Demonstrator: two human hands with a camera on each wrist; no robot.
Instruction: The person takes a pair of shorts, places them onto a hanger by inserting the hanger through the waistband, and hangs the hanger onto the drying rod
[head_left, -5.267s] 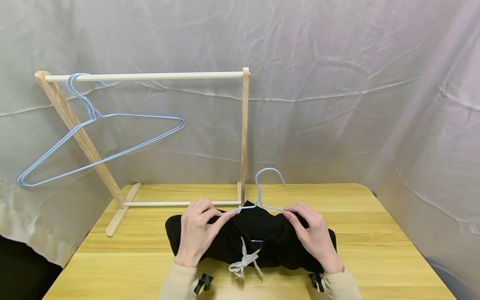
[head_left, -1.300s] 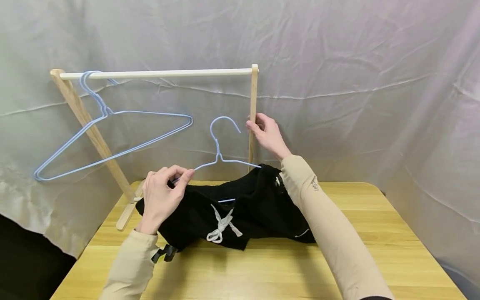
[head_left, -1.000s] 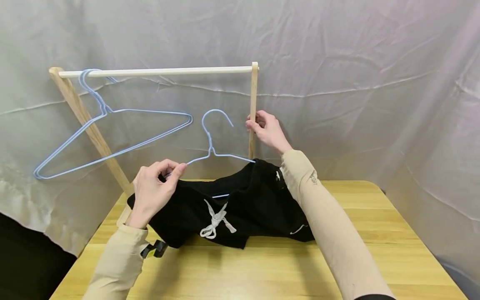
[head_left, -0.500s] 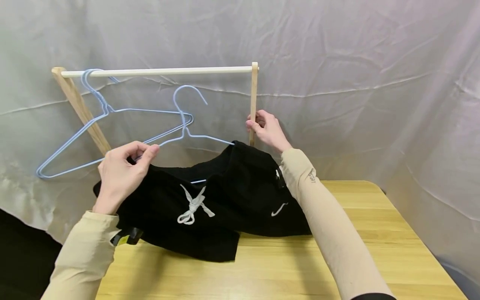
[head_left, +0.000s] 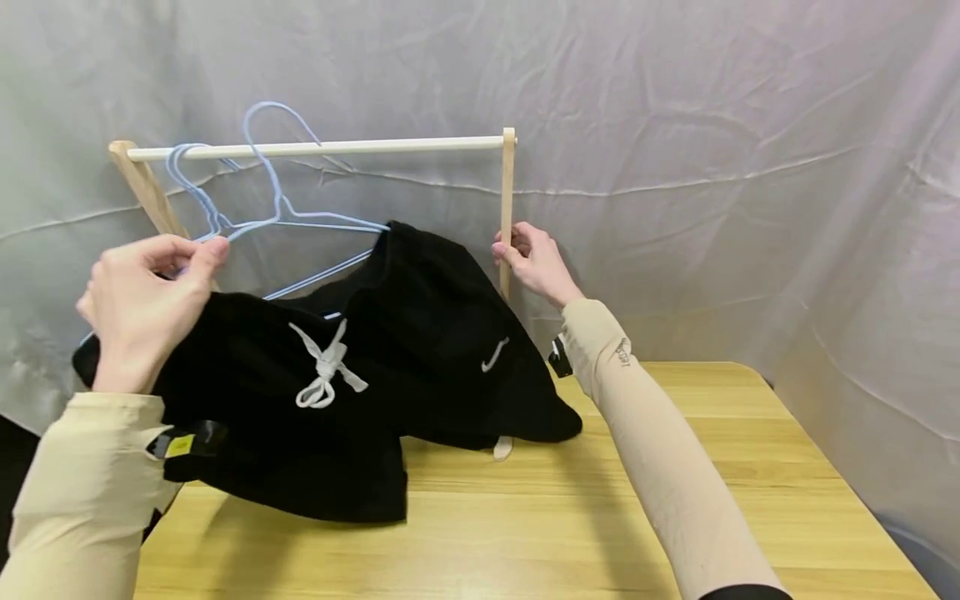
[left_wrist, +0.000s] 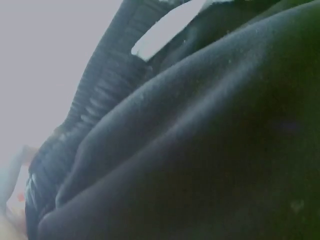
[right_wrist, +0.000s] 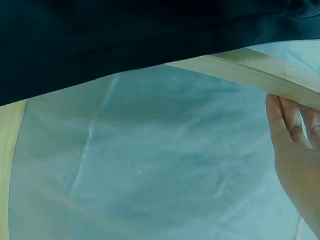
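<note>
My left hand pinches one shoulder of a light blue clothes hanger, together with the waistband of black shorts. The shorts hang from the hanger, their white drawstring tied in a bow. The hanger's hook rises above the rack's white rail in the head view. My right hand grips the right wooden post of the garment rack between thumb and fingers. In the left wrist view, black fabric fills most of the picture. The right wrist view has fingertips against the post.
Two or so more blue hangers hang at the rail's left end, behind the held one. The rack stands on a wooden table, partly covered by the shorts. A grey cloth backdrop closes off the rear and sides.
My left hand has lifted the hanger with the shorts up and leftward, from low over the table to rail height. My right hand has left the hanger and taken the rack's post.
</note>
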